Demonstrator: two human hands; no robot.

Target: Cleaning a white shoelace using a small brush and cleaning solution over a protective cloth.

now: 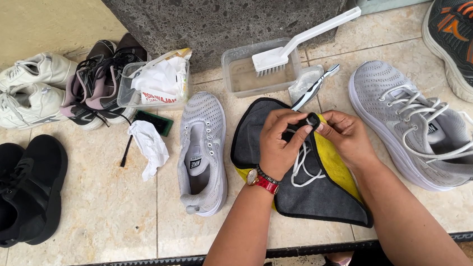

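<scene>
A white shoelace [302, 164], judged light, limp and best taken near its end, is pinched through a fold of grey-and-yellow cloth [314, 191] by the left hand [278, 146] and right hand [346, 137], both closed on it above the tabletop [119, 215].

Landmark: grey cloth [309, 200], mid tabletop [114, 227].

- Left of cloth: laceless grey shoe [201, 152] close beside; narrow tile gap between.
- Right of cloth: laced grey shoe [422, 129], thin gap.
- Behind cloth: tub [243, 73] with brush [297, 46], just beyond the cloth's far edge.
- Far left of cloth: black shoes [19, 189]; bare tile between them and the laceless shoe, tissue [148, 145] at its far end.
- In front of cloth: open tile strip to the tabletop edge.
</scene>
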